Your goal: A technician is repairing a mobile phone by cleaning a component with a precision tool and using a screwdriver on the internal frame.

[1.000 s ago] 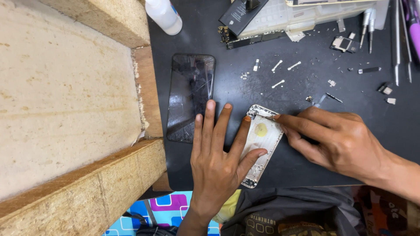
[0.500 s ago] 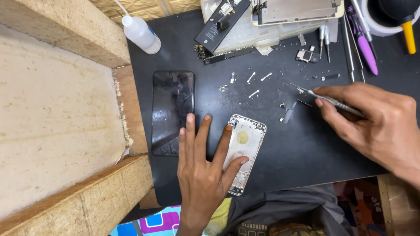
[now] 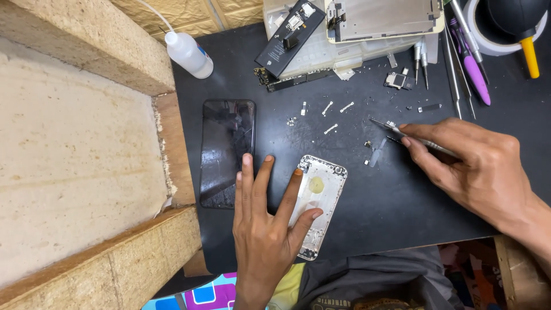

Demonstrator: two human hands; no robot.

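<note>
Pinning the silver phone housing [image 3: 317,202] at lower centre, our left hand [image 3: 265,229] stays spread flat; moving right, our right hand [image 3: 476,166] has lifted away, pinching tweezers [image 3: 410,138] over what looks like a tiny screw.

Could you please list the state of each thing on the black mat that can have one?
Silver phone housing: opened, emptied, lying flat.
Black phone screen: detached, dark, lying flat.
White squeeze bottle: capped, on its side.
Metal tweezers: held, tips near small parts.
Left hand: flat, pressing the housing.
Right hand: gripping the tweezers.
</note>
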